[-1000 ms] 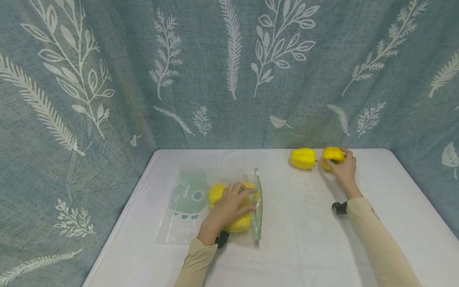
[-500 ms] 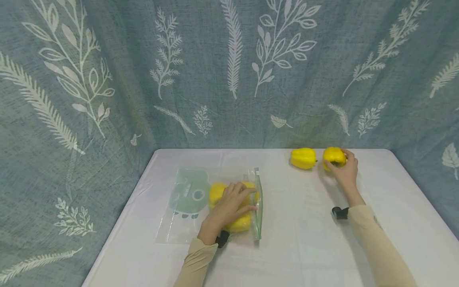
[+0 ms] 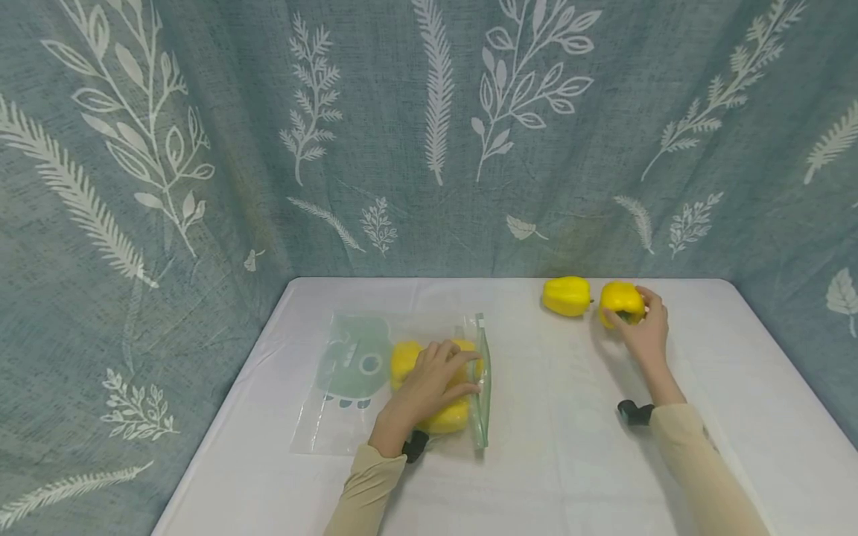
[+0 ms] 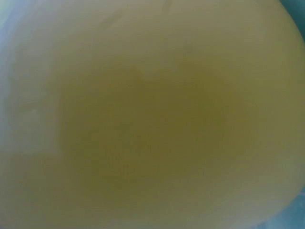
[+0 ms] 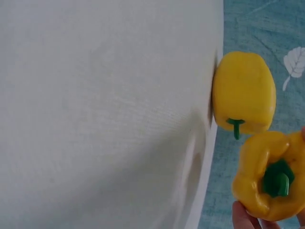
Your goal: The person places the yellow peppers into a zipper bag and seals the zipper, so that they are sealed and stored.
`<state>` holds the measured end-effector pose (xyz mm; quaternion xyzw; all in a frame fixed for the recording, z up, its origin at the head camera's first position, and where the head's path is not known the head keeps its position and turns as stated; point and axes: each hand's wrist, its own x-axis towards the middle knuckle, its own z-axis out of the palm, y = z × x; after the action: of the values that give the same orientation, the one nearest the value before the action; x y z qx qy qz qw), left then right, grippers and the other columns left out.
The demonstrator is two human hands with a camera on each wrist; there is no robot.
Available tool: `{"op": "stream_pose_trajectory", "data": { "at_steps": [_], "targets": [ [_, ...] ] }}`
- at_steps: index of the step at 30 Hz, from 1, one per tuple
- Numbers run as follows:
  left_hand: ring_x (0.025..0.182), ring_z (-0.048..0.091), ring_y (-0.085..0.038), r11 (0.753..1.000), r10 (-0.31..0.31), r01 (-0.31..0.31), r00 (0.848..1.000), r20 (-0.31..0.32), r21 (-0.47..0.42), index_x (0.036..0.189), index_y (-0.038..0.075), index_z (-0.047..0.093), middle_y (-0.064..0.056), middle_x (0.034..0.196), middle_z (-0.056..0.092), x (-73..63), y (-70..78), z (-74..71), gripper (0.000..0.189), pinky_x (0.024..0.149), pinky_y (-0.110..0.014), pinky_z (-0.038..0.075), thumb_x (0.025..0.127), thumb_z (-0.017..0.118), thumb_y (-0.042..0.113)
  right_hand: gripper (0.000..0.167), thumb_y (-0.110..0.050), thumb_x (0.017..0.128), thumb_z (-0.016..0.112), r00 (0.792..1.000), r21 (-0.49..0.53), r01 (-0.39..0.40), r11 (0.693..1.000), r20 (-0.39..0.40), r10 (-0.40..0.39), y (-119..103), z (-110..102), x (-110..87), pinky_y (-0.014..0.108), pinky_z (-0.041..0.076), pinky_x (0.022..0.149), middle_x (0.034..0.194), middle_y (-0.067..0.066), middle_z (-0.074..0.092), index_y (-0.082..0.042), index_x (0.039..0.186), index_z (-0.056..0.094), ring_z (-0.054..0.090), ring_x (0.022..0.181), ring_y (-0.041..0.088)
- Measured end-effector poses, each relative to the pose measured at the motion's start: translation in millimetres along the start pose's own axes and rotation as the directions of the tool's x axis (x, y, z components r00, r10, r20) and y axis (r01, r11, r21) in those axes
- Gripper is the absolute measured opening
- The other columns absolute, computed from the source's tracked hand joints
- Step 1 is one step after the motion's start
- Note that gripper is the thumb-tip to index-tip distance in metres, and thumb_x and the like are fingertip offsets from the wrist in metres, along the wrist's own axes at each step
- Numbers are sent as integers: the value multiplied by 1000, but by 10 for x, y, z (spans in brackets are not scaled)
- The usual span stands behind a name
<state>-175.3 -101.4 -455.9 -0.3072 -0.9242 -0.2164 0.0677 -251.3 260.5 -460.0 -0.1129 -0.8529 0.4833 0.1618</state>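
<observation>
In the head view, my right hand (image 3: 646, 327) grips a yellow bell pepper (image 3: 611, 296) between thumb and fingers at the far right of the table. Its green stem (image 5: 277, 180) faces the right wrist camera. Just left of it, a second yellow bell pepper (image 3: 566, 296) lies on its side. My left hand (image 3: 429, 387) rests on a clear zip bag (image 3: 315, 428) with yellow bell peppers (image 3: 445, 418) inside, partly hidden under the hand. The thumb and forefinger lie spread near the bag's green zip edge (image 3: 484, 402). A blurred yellow surface (image 4: 152, 124) fills the left wrist view.
A white cloth (image 3: 536, 461) covers the table. Behind and along both sides hangs a blue-green curtain (image 3: 402, 149) with white leaf prints. The bag carries a green cartoon print (image 3: 355, 365) on its left part.
My right hand and the bell pepper in it have shifted slightly nearer to me and a little left. The left hand, the bag and the other bell pepper stay in place.
</observation>
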Motion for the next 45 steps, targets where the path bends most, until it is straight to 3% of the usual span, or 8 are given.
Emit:
{"op": "stream_pose_trajectory", "data": {
  "at_steps": [8, 23, 35, 45],
  "targets": [
    [87, 32, -14, 1000, 2, -2, 1000, 0, -6, 130, 25, 50, 2, 101, 41, 6, 15, -6, 47, 79, -29, 28, 88, 58, 44, 75, -26, 84, 68, 1000, 8, -30, 1000, 9, 30, -38, -66, -89, 49, 26, 105, 141, 21, 31, -7, 143, 26, 30, 129, 35],
    [89, 33, -14, 1000, -7, 7, 1000, 10, -4, 131, 25, 49, 2, 103, 42, 0, 28, -17, 47, 81, -30, 29, 88, 56, 45, 77, -31, 83, 68, 998, 74, 2, 997, 67, -7, -207, -97, -304, 53, 33, 98, 143, 18, 30, -11, 144, 26, 32, 126, 37],
    [89, 32, -14, 1000, -6, 7, 1000, 7, -24, 130, 24, 50, 1, 104, 42, 2, 31, -19, 47, 82, -31, 29, 88, 58, 43, 79, -35, 81, 70, 987, 82, 51, 995, 151, -63, -278, -15, -483, 48, 37, 91, 141, 19, 32, -10, 143, 27, 38, 117, 37],
    [90, 33, -16, 999, -8, 8, 1000, 14, -39, 130, 21, 50, 0, 104, 43, 7, 43, -27, 47, 84, -34, 29, 88, 61, 38, 77, -30, 82, 71, 967, 76, 122, 990, 213, -136, -302, 76, -640, 53, 37, 92, 140, 19, 33, -8, 142, 29, 37, 120, 37]
  ]
}}
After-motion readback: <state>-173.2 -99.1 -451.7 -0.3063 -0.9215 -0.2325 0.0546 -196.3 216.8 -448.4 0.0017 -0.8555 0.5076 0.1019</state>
